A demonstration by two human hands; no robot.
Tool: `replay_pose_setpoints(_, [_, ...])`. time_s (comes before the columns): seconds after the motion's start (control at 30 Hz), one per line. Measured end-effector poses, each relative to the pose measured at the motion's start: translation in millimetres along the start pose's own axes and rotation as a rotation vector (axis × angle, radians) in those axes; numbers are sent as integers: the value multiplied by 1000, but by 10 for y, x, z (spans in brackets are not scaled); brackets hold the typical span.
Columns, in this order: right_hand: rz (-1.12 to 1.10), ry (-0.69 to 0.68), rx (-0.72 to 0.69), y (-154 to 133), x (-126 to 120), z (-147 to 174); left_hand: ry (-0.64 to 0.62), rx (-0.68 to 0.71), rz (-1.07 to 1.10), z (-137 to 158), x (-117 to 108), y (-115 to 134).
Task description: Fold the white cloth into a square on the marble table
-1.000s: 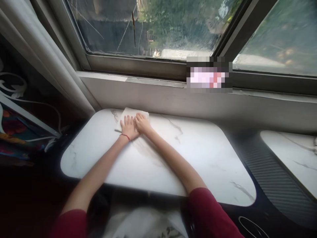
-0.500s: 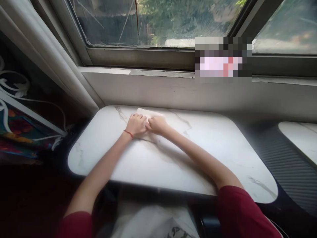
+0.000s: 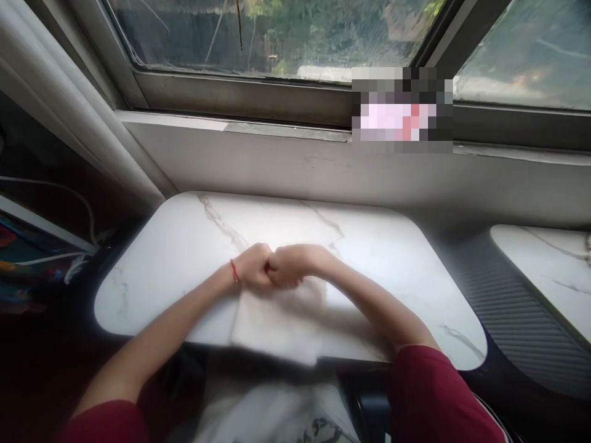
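Note:
A thin white cloth (image 3: 279, 326), slightly blurred, spreads from under my fists toward the near edge of the marble-patterned table (image 3: 152, 258). My left hand (image 3: 256, 264), with a red string at the wrist, is closed on the cloth's far end. Pressed against it, my right hand (image 3: 295, 263) is also curled shut on the cloth, knuckles up. The two fists touch over the middle of the table. My fingertips are mostly hidden, as is the gripped part of the cloth.
Behind the table runs a wall with a window frame (image 3: 249, 101) above it. A pale curtain (image 3: 60, 104) hangs at left. To the right are a dark ribbed surface (image 3: 517, 326) and another white tabletop (image 3: 549, 264). White fabric (image 3: 272, 412) lies below the near edge.
Both hands have come back from the far side toward the middle of the table. The cloth now trails on my side of the fists, down to the near edge. The view has shifted right.

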State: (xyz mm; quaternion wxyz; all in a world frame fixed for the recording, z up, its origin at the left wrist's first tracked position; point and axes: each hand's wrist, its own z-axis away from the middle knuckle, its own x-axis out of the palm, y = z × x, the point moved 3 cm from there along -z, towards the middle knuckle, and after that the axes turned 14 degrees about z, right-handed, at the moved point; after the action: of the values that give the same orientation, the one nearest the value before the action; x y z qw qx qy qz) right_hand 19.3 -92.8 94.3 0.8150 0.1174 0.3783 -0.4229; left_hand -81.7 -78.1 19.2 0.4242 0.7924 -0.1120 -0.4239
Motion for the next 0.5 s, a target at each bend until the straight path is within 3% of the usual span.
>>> replay_pose_setpoints(0.27, [95, 252, 144, 191, -149, -144, 165, -183, -481, -1, -202, -205])
replay_pose_setpoints(0.5, [174, 466, 151, 459, -150, -348, 235, -199, -536, -11, -279, -156])
